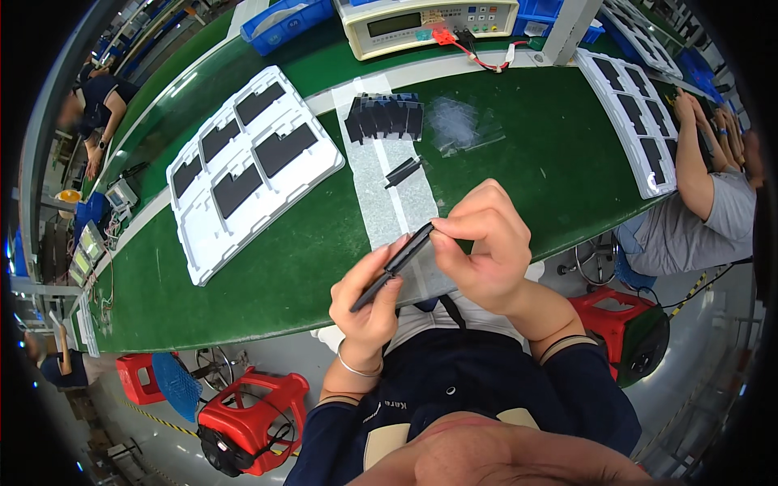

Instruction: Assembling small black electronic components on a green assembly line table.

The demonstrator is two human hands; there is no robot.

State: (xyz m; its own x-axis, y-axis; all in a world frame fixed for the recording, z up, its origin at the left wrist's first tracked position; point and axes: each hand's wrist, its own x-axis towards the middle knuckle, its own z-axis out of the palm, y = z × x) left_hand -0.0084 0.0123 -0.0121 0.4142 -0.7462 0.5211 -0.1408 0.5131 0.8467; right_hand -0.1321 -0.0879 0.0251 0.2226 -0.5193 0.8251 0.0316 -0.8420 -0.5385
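Both my hands hold a thin, flat black piece [412, 248], seen nearly edge-on above the table's near edge. My left hand [366, 301] is closed round its lower-left part, with the thumb and fingers on opposite sides. At its upper-right end, my right hand [488, 247] pinches it between thumb and forefinger. Beyond my hands, a pale strip of sheet [373, 190] lies on the green table [519, 182]. On that strip rest a row of black film strips [385, 118] and a small separate black strip [403, 172]. Clear film scraps [456, 125] lie to their right.
A white tray [193, 247] with several notched black flat pieces lies on the left; a similar tray [644, 180] is at right, near another person [689, 219]. At the back stand a meter with red and black leads [429, 31] and a blue bin [288, 28]. Red stools [251, 421] stand below.
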